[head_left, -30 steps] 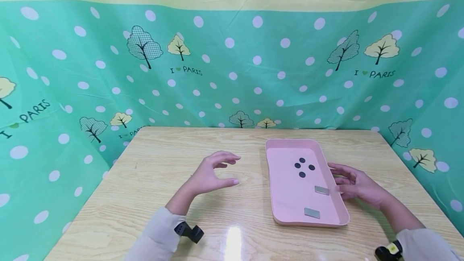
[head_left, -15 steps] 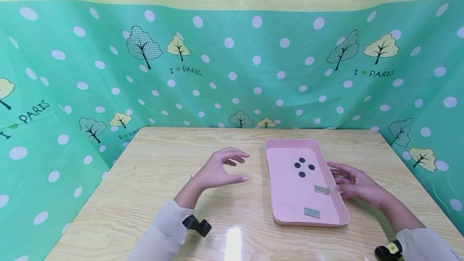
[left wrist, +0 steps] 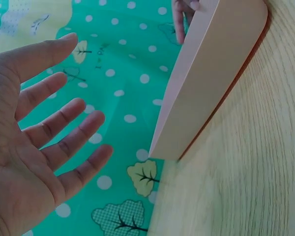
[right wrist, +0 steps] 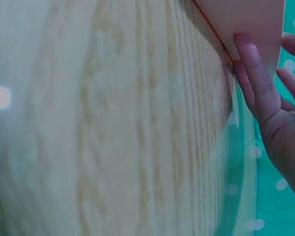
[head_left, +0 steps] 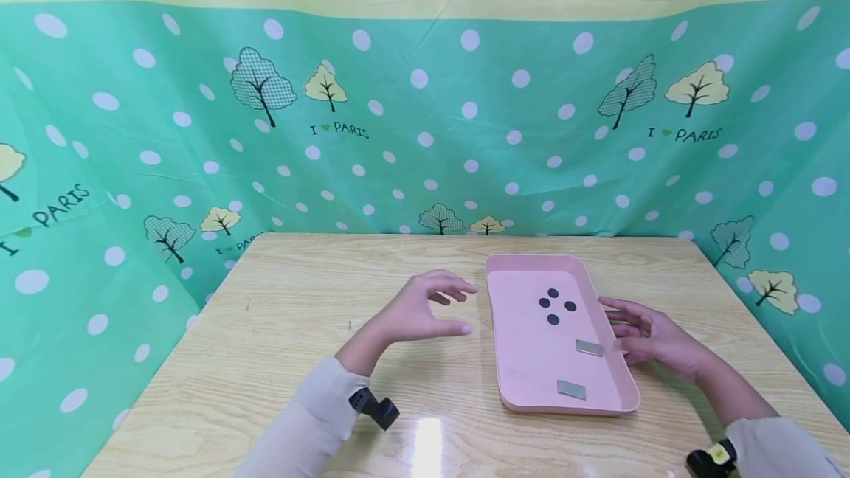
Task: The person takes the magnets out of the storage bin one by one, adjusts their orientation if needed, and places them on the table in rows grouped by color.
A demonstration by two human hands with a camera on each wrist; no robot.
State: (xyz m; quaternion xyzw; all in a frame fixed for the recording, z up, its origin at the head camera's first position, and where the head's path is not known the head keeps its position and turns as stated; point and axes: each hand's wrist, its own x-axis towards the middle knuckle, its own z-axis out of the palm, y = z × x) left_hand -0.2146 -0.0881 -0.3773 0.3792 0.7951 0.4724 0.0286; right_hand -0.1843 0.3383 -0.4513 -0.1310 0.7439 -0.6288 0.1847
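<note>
Both my left hand (head_left: 413, 312) and right hand (head_left: 654, 336) had loosely parted fingers gripping nothing; I saw the tray (head_left: 521, 338) just right of the left fingers, long axis crossing their reach, while the right hand, nearer, touched its opposite side.

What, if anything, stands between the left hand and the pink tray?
Nothing visible does: the left hand is apart from the pink tray, and only the wooden table shows in the gap between them.
</note>
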